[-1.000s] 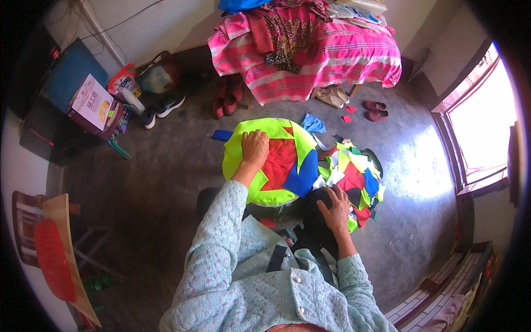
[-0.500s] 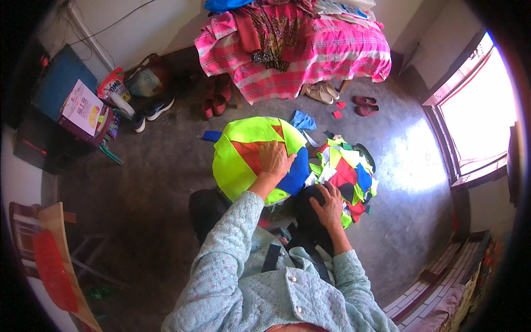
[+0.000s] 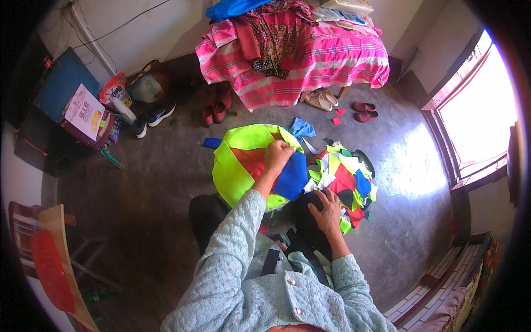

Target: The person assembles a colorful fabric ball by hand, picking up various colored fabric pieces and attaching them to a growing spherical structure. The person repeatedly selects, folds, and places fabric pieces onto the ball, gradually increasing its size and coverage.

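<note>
A bare grey concrete floor point(image 3: 166, 182) fills the room, lit from a bright window point(image 3: 478, 119) on the person's right. At the far wall stands a bed point(image 3: 337, 61) under a pink striped cover, heaped with clothes, with several pairs of shoes point(image 3: 217, 105) lined along its foot. To the left sit a dark low cabinet, a white printed box point(image 3: 84, 112) and a bottle; a red and wooden chair point(image 3: 47, 260) stands at the lower left.

On the floor, straight ahead of the person's knees, lies a round patchwork cloth point(image 3: 243, 166) of neon yellow-green, red and blue wedges. It lies flat and nearly circular, so it has no clear long axis; its wedges meet near the middle. The left hand point(image 3: 278, 156) rests on top of it at the seam between the red and blue wedges, fingers curled together in a pinch on the fabric, forearm reaching over the near edge of the cloth.

Just beside the cloth, to its right and touching its edge, is a pile of coloured scraps point(image 3: 345, 180). The right hand point(image 3: 327, 211) lies flat with fingers spread apart on dark fabric point(image 3: 304, 224) at the near edge of that pile, holding nothing.
</note>
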`<state>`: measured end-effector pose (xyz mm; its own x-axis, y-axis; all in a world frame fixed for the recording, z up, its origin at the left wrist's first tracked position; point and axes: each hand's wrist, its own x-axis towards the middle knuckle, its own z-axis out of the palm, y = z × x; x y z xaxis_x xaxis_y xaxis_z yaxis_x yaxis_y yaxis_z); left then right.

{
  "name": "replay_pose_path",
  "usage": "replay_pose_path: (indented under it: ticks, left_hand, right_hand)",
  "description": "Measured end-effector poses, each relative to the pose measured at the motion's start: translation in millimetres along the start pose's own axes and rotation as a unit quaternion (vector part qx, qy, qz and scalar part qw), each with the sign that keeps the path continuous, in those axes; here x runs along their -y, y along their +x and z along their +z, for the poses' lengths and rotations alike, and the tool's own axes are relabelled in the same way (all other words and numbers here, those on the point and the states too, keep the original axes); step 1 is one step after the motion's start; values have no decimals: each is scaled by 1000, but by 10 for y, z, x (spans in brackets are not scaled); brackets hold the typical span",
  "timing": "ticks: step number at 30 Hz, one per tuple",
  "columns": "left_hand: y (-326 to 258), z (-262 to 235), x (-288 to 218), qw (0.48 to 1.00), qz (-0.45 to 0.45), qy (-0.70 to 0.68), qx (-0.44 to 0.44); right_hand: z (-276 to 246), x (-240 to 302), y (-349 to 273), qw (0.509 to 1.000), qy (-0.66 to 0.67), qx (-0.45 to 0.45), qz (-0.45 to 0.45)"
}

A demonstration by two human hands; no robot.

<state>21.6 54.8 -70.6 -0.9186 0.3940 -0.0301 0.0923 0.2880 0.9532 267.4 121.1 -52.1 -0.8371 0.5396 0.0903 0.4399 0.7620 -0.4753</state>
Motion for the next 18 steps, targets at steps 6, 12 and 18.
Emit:
replay_pose_path:
  ticks: [6, 12, 18]
  left_hand:
    - [300, -228, -146, 948, -19, -318, -3]
    - [21, -323, 34, 954, -47, -295, -15]
    - [-298, -442, 148, 956, -111, -271, 25]
  right_hand:
    - [-19, 7, -3, 1000, -6, -1, -3]
    - [-26, 22, -11, 1000, 8, -1, -10]
    - [-8, 18, -8, 1000, 1, -3, 0]
